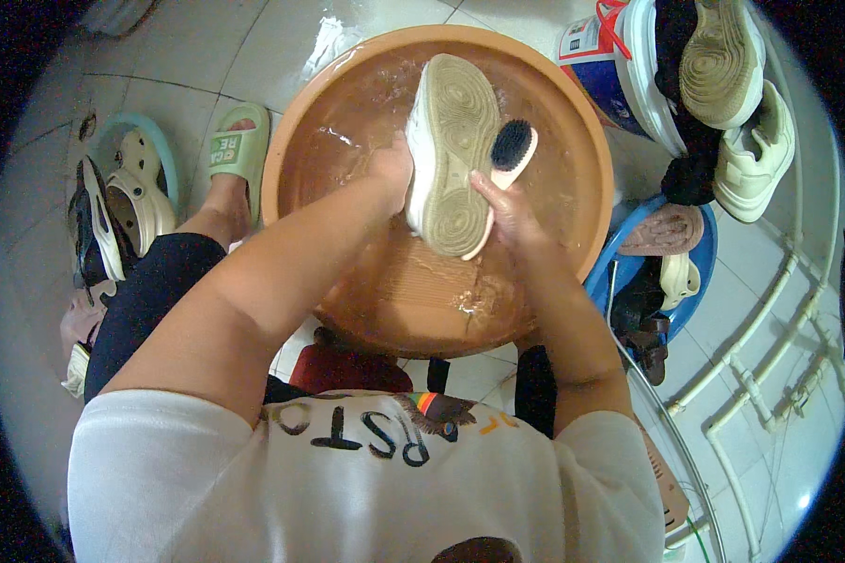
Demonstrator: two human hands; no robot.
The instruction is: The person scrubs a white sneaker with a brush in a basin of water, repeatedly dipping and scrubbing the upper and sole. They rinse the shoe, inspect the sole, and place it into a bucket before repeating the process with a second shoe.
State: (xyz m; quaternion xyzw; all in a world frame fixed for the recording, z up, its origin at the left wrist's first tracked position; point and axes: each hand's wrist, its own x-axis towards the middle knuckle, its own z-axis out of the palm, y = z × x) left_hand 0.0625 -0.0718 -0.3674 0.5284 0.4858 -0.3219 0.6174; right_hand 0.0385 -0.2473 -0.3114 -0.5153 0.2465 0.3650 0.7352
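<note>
A white sneaker [455, 155] is held sole up above an orange-brown basin [286, 122] of water, its tan patterned sole facing me. My left hand [391, 174] grips the shoe along its left side, the fingers mostly hidden behind it. On the other side, my right hand [510, 208] is closed around the handle of a scrub brush [514, 148], with the thumb lying against the edge of the sole. The brush's dark bristles face up beside the shoe, and its pale handle passes behind the hand.
Ridges of a washboard-like surface [427, 291] show under the water. To the right are a white-and-blue bucket [629, 70], pale sneakers [756, 155] and a blue basin [709, 267] of footwear. A green slipper [253, 169] and cream clogs [141, 211] lie left; pipes [770, 319] run along the right wall.
</note>
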